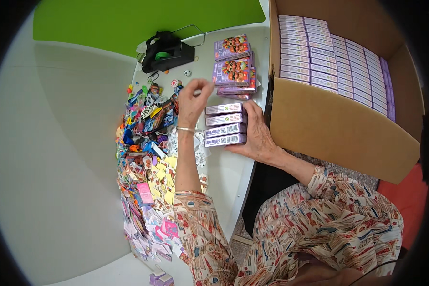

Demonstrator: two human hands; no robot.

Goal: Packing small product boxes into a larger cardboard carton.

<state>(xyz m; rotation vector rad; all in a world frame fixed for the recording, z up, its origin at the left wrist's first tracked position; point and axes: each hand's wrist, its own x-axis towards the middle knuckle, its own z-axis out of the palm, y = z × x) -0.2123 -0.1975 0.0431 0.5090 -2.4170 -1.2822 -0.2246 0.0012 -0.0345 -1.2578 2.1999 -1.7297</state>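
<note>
My right hand (pixel 258 134) spans a row of several small purple-and-white cardboard boxes (pixel 224 130) on the table. Its fingers reach round the far box and its thumb presses by the near one; the boxes show their narrow printed sides. Just left of the row's far end, my left hand (pixel 193 98) hovers with its fingers curled together. A small pale spot shows at those fingers, but what they hold, if anything, I cannot make out. Beyond the row lie stacked purple boxes (pixel 231 71) with colourful cartoon fronts, close to my left fingertips.
Left of my left arm spreads a heap of small toys (pixel 152 117), yellow cards (pixel 163 178) and paper pieces. A black tape dispenser (pixel 169 52) and a tiny ball (pixel 187 73) sit at the back. On the right, a large open carton (pixel 343 128) holds stacked boxes.
</note>
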